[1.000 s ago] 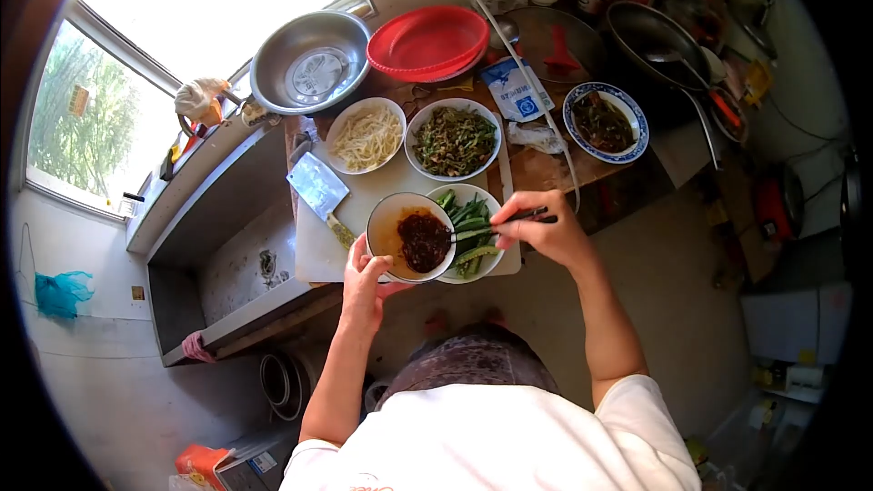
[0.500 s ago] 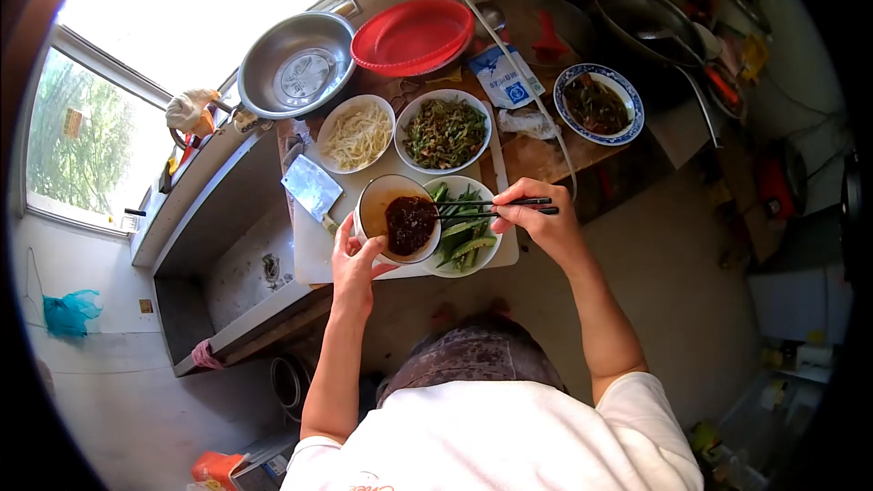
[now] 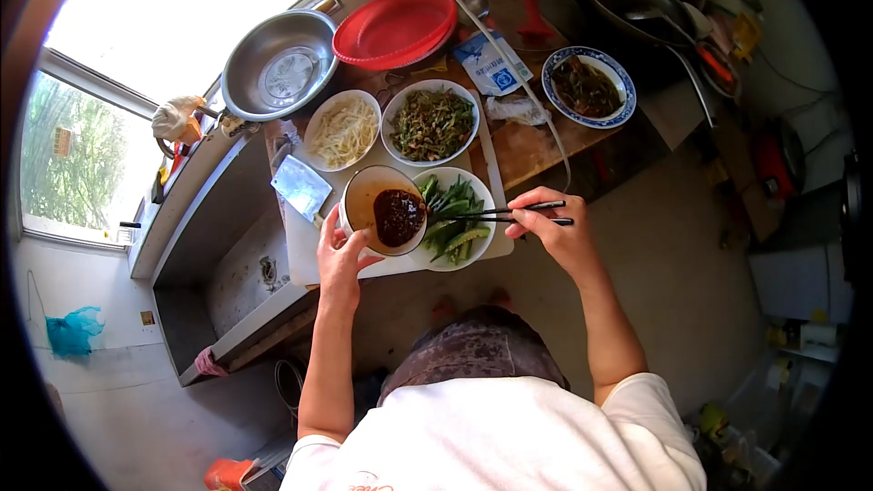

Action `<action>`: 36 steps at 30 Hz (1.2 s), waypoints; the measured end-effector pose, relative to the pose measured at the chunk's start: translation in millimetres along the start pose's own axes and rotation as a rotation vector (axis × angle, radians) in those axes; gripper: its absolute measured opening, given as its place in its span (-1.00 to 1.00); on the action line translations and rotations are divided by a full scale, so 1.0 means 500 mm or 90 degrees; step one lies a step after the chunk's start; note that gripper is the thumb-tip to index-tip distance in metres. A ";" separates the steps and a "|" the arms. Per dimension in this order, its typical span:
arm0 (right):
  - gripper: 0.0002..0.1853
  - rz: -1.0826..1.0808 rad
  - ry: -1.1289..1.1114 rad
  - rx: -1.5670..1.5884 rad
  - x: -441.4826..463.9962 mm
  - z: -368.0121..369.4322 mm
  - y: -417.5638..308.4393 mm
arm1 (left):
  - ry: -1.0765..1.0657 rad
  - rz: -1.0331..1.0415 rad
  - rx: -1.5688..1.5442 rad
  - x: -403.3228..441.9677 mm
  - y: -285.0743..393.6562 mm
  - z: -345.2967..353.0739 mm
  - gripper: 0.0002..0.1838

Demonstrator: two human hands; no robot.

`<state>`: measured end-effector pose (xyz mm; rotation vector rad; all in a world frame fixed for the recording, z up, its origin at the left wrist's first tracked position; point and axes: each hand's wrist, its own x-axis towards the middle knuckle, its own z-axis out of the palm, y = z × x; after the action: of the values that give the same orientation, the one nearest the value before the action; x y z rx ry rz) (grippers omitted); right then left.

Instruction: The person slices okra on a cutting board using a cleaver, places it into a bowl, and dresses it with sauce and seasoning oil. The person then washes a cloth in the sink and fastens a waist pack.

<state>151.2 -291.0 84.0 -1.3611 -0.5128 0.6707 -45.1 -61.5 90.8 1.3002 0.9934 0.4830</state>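
My left hand (image 3: pixel 340 253) grips the near left rim of a bowl (image 3: pixel 361 209), which is tilted to the right with dark brown sauce (image 3: pixel 398 218) pooled inside. In my right hand (image 3: pixel 544 218) is a pair of black chopsticks (image 3: pixel 491 215), their tips at the bowl's right rim. Below the chopsticks, a white plate of sliced green vegetables (image 3: pixel 464 238) rests on the white cutting board (image 3: pixel 305 250), partly hidden by the bowl. Behind it stand a bowl of pale shreds (image 3: pixel 344 130) and a plate of a chopped green dish (image 3: pixel 431 123). A cleaver (image 3: pixel 301 185) lies left of the bowl.
A metal basin (image 3: pixel 280 64) and a red plastic basin (image 3: pixel 395 29) stand at the back. To the right are a blue-rimmed dish of dark food (image 3: pixel 589 86), a salt-like packet (image 3: pixel 491 64) and a wok (image 3: pixel 635 2). A sink (image 3: pixel 241 273) lies to the left.
The bowl is tipped further right, and its sauce lies nearer the rim. The chopstick tips have moved to the rim. The whole view has shifted slightly left.
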 end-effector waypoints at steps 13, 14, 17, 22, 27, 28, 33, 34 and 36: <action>-0.91 -0.042 0.040 -0.009 -0.016 0.001 -0.003 | -0.018 -0.004 0.051 -0.009 0.001 0.019 -0.22; -0.91 -0.034 0.042 0.001 -0.021 0.000 -0.005 | -0.018 -0.005 0.055 -0.010 0.001 0.020 -0.22; -0.91 -0.024 0.059 0.024 -0.033 0.003 -0.009 | -0.020 0.001 0.067 -0.014 0.000 0.026 -0.23; -0.91 -0.062 0.041 0.102 -0.038 0.017 -0.004 | -0.035 0.008 0.072 -0.015 -0.004 0.033 -0.23; -0.90 -0.046 -0.006 0.083 -0.029 0.042 0.045 | -0.037 0.012 0.077 -0.015 -0.012 0.034 -0.24; -0.89 -0.046 -0.008 0.073 -0.033 0.034 0.045 | -0.034 0.013 0.080 -0.012 -0.015 0.030 -0.24; -0.88 -0.071 0.027 0.083 -0.044 0.000 0.032 | -0.009 0.014 0.056 -0.011 -0.008 0.027 -0.23; -0.88 -0.072 0.036 0.073 -0.045 -0.003 0.026 | -0.005 0.019 0.060 -0.010 -0.008 0.024 -0.23; -0.88 -0.072 0.052 0.055 -0.046 -0.007 0.018 | 0.004 0.029 0.069 -0.008 -0.010 0.016 -0.23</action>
<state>136.0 -309.1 75.4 -1.2634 -0.4859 0.5361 -41.5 -70.5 87.3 1.4218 1.0077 0.4732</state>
